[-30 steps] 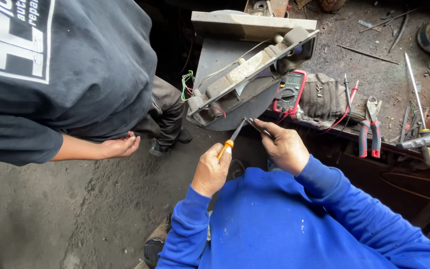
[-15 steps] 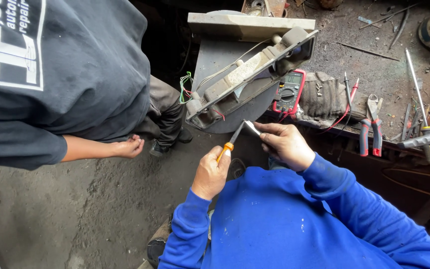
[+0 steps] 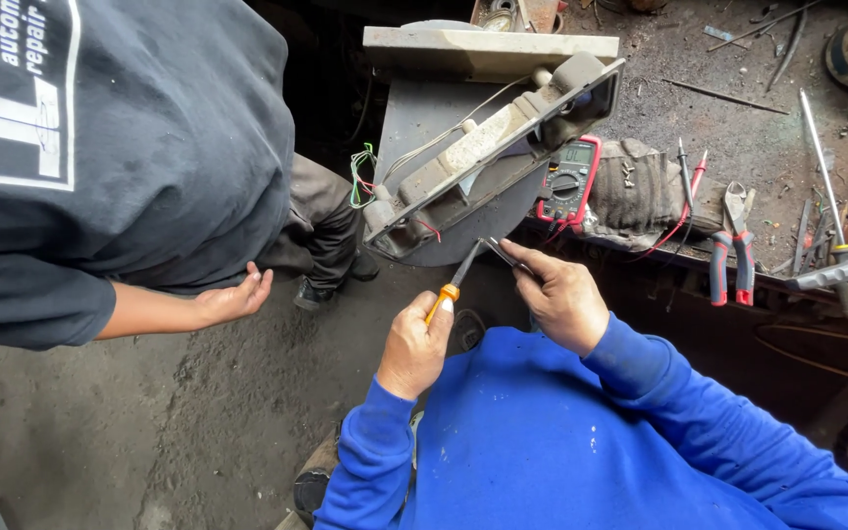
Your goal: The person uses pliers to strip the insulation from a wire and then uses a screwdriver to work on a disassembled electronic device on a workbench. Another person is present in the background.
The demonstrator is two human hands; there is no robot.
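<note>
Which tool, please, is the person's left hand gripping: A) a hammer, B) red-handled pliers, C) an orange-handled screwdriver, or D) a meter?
C: the left hand is closed around the orange-handled screwdriver, while the red-handled pliers and the meter lie untouched on the bench.

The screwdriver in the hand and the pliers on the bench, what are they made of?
The screwdriver in the left hand seems to have a dark, dull metal shaft and an orange handle, probably plastic by its bright, even colour. The pliers on the workbench look like grey steel jaws with red grip sleeves, likely rubber or plastic; the picture cannot settle which.
</note>
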